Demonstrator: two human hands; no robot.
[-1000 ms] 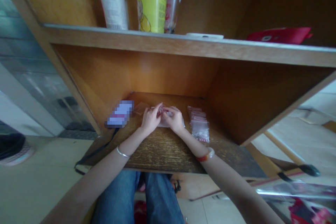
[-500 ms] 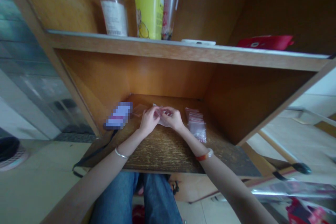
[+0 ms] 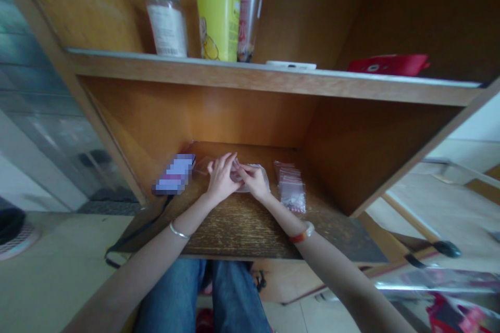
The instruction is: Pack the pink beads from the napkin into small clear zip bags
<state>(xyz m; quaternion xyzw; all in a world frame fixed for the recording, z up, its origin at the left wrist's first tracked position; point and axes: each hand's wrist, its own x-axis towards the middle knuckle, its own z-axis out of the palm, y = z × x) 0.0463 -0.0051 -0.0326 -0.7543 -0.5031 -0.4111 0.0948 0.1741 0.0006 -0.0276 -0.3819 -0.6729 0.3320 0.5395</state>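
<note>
Close together above the lower shelf, my left hand (image 3: 223, 179) and my right hand (image 3: 254, 182) work on a small clear plastic bag (image 3: 236, 166). The fingers of both hands are bent in toward it, and the thumbs almost meet. Most of the bag is hidden behind the fingers. Under and behind my right hand shows a see-through, pale-edged plastic piece (image 3: 265, 174); I cannot tell its exact kind. To the right lies an overlapping row of small clear zip bags (image 3: 291, 187), the front one with small pale and pinkish bits in it.
A phone (image 3: 174, 174) with a blurred screen lies at left, its dark strap (image 3: 152, 221) hanging over the wooden shelf's (image 3: 230, 231) front edge. Another clear bag (image 3: 203, 165) lies beside it. Overhead, the upper shelf (image 3: 273, 79) bears a jar (image 3: 166, 23), a yellow bottle (image 3: 219, 15) and a red pouch (image 3: 390, 65).
My left hand's fingers have spread and lifted over the bag, while my right hand has turned inward. More of the pale-edged plastic piece shows at right. The view has shifted slightly.
</note>
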